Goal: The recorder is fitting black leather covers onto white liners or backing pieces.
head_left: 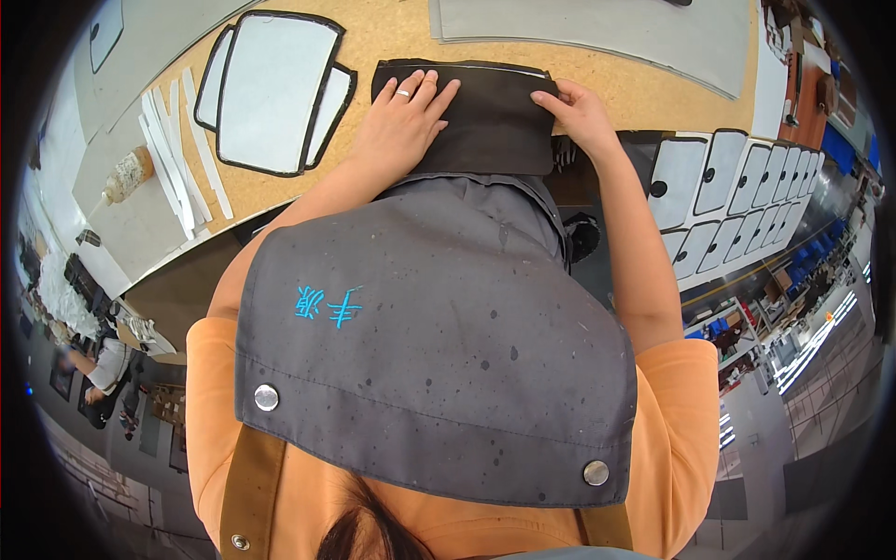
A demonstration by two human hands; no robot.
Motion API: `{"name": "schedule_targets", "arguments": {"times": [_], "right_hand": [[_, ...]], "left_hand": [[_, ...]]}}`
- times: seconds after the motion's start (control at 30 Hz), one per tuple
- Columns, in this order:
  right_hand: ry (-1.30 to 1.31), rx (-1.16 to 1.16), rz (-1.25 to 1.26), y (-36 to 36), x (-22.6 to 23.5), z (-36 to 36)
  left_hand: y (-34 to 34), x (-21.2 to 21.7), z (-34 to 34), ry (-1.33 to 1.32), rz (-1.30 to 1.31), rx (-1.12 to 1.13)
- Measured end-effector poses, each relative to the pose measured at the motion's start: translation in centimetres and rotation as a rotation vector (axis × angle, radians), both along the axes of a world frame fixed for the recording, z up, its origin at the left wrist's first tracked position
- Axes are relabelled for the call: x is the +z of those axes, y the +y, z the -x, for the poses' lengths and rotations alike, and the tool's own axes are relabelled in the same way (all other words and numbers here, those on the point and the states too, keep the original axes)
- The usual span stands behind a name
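A black sheet of fabric or leather (495,117) lies at the front edge of the table, its near part hanging down toward my grey apron. A thin pale strip shows along its far edge. My left hand (406,121), with a ring on one finger, rests flat on the sheet's left part, fingers spread and pointing to the far edge. At the far right corner, my right hand (581,114) pinches the sheet's edge between thumb and fingers. What lies under the sheet is hidden.
White panels with black borders (275,93) are stacked to the left. Beside them lie several white strips (177,149) and a bottle (128,175). Grey sheets (597,37) lie at the back. Rows of white panels with black dots (677,177) stand on the right.
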State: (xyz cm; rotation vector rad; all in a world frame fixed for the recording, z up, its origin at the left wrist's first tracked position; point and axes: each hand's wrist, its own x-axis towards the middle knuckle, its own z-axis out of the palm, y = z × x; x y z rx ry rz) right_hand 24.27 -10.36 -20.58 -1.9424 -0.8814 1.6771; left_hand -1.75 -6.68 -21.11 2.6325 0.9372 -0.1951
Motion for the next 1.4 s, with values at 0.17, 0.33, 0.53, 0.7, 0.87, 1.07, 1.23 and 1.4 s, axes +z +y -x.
{"name": "schedule_targets", "arguments": {"times": [0.17,0.33,0.53,0.7,0.87,1.07,1.23,1.4], "right_hand": [[-0.142,0.054,-0.04,-1.0,-1.7,0.3],[-0.302,0.108,-0.114,-1.8,-2.5,0.3],[-0.396,0.146,-0.187,-1.8,-2.1,1.1],[-0.474,0.164,-0.217,-1.7,-1.8,1.5],[-0.835,0.193,-0.21,-2.1,0.3,0.9],[-0.239,-0.133,-0.275,-3.0,-2.6,-0.9],[-0.289,-0.198,-0.289,-1.9,-3.3,0.4],[-0.341,-0.138,-0.221,-1.4,-3.7,0.0]], "left_hand": [[0.1,0.2,-0.5,0.049,-0.039,0.001],[0.1,1.0,-1.6,0.114,-0.033,-0.029],[0.1,0.5,-4.0,-0.048,-0.006,-0.113],[-0.4,-1.5,-6.2,-0.224,0.096,-0.239],[-0.6,-1.5,-6.5,-0.17,0.062,-0.212],[-0.8,-1.1,-7.1,-0.137,0.048,-0.197],[-0.9,-1.1,-7.2,-0.13,0.043,-0.186],[-0.8,-1.0,-7.2,-0.129,0.044,-0.197]]}}
